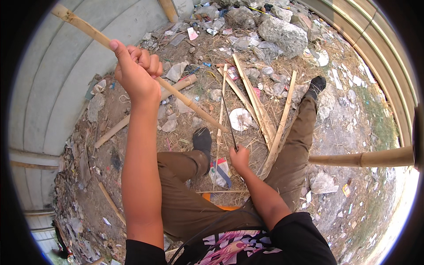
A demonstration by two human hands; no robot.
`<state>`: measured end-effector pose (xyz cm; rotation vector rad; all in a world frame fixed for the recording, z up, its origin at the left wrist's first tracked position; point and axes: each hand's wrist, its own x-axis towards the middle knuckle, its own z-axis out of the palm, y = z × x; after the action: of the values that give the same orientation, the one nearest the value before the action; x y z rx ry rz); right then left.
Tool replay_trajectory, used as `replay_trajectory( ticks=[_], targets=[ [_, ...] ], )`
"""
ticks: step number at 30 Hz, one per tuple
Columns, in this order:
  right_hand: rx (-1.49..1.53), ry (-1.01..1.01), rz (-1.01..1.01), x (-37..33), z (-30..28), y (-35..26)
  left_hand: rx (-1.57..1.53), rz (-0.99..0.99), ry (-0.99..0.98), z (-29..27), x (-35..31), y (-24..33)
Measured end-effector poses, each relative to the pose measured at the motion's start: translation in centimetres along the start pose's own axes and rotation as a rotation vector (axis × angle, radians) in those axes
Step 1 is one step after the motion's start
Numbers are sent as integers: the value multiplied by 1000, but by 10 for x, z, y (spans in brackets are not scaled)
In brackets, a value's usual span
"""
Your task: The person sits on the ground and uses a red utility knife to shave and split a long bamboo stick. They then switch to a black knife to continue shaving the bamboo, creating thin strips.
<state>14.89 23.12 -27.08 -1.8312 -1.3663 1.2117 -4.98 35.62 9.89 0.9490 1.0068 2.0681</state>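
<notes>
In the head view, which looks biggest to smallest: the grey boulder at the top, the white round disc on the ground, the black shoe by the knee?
1. Grey boulder, clearly largest.
2. White disc and black shoe look about alike; the shoe is partly hidden by the trouser leg, so I won't rank them.

Above our left hand [134,70], the bamboo pole [185,99] runs out past the picture's rim. Inside our right hand [240,158], the handle of the dark blade [229,121] is hidden. Beneath our legs, an orange thing [221,205] barely shows.
</notes>
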Motion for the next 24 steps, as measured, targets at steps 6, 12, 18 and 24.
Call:
replay_trajectory(
  ticks=[6, 12, 18, 24],
  targets=[
    [-294, -54, 39, 7, 11, 52, -1, -23, 51, -2, 4, -4],
    [-17, 53, -53, 2, -8, 1, 4, -5, 30, -7, 6, -1],
    [-359, -52, 52, 2, 4, 38, 10, -27, 36, -4, 8, -5],
    [-84, 43, -10, -3, -7, 3, 30, 24, 74, -7, 6, -1]
  ],
)
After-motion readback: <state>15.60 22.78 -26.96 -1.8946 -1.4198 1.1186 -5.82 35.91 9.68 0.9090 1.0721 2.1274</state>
